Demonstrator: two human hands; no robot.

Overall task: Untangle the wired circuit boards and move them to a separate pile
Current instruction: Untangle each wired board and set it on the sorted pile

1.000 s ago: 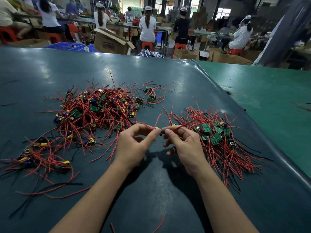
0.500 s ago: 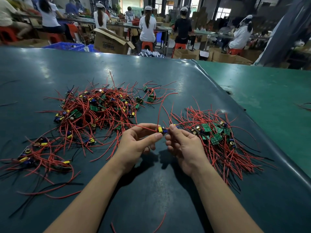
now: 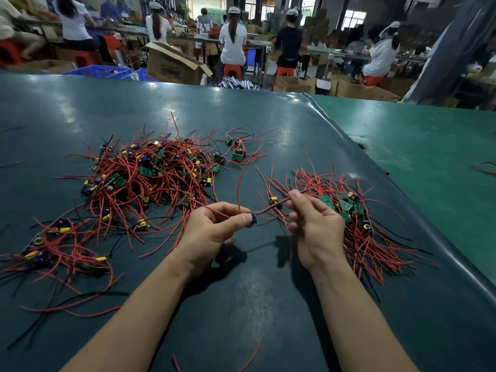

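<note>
I am holding one wired circuit board (image 3: 253, 219) above the desk (image 3: 255, 304), between the two piles: left hand (image 3: 214, 232) fingers pinching its small body, right hand (image 3: 314, 226) fingers pinching its red lead; it is looking light and limp, so I am judging the rigid board the safer hold

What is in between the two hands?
In the head view, a red wire stretches from the left hand, which pinches a small blue part, to the right hand. Beneath is bare dark table.
</note>
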